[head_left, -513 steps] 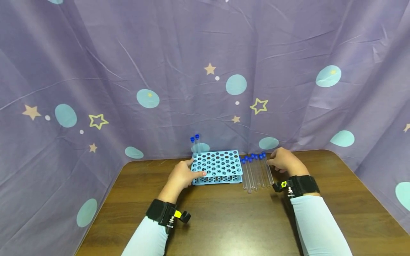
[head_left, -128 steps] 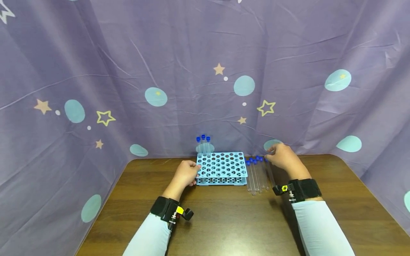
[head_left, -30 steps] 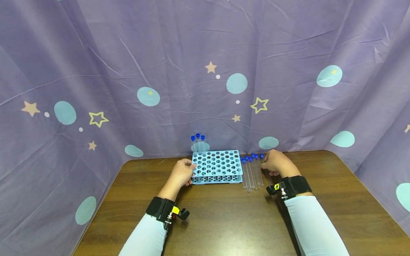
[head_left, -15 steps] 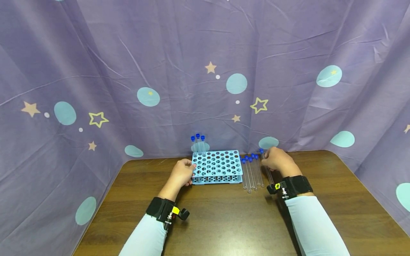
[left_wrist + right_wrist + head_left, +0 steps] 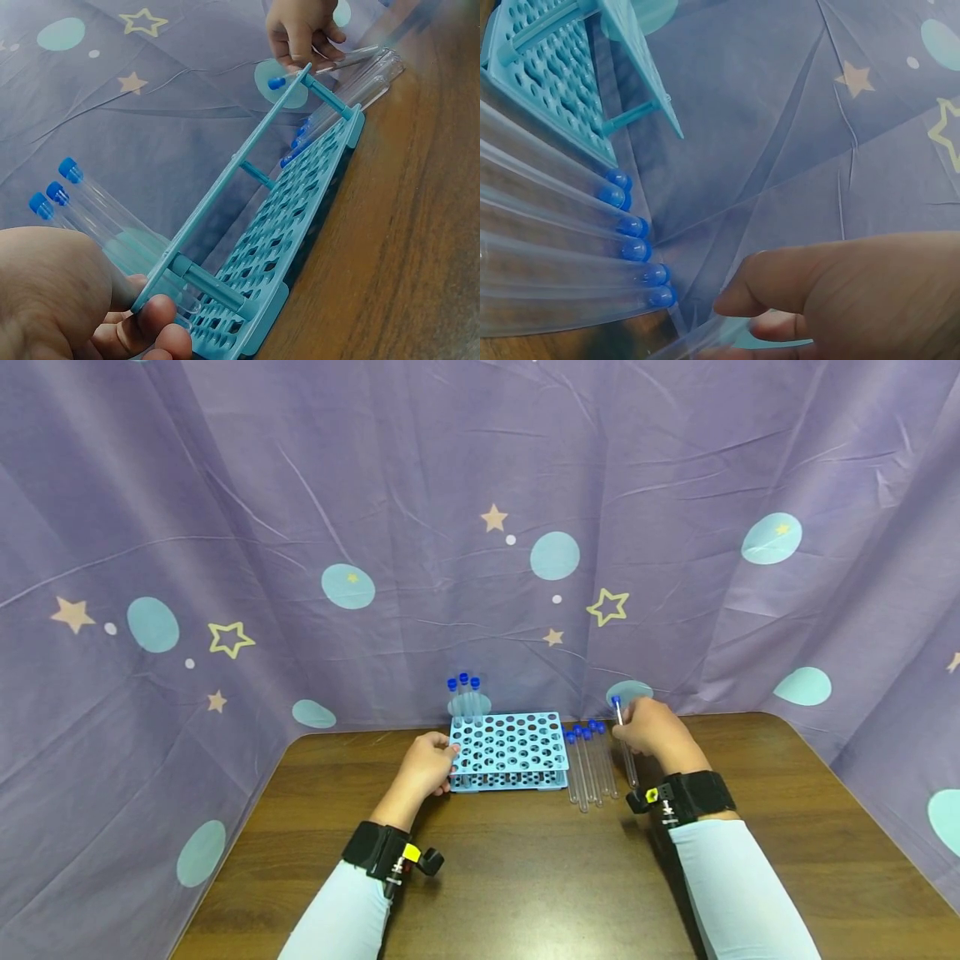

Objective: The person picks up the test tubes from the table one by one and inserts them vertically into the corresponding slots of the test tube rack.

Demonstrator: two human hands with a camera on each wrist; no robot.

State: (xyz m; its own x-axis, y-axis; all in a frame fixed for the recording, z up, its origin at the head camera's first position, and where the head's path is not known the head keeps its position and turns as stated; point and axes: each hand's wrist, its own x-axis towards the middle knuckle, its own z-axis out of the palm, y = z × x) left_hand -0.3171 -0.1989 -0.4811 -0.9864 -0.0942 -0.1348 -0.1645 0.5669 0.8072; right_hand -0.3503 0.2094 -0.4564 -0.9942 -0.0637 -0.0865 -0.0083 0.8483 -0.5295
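Right hand (image 5: 651, 731) fingers pinch a lifted tube (image 5: 622, 739); left hand (image 5: 426, 766) grips the rack (image 5: 510, 750) beside loose tubes (image 5: 588, 764)

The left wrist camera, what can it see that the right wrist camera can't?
Only the left wrist view shows the left hand gripping the rack's corner, three capped tubes standing in the rack, and the wooden table. Only the right wrist view shows, close up, the caps of the six tubes lying side by side. Both show the blue rack, the purple curtain, and the right hand holding one tube.
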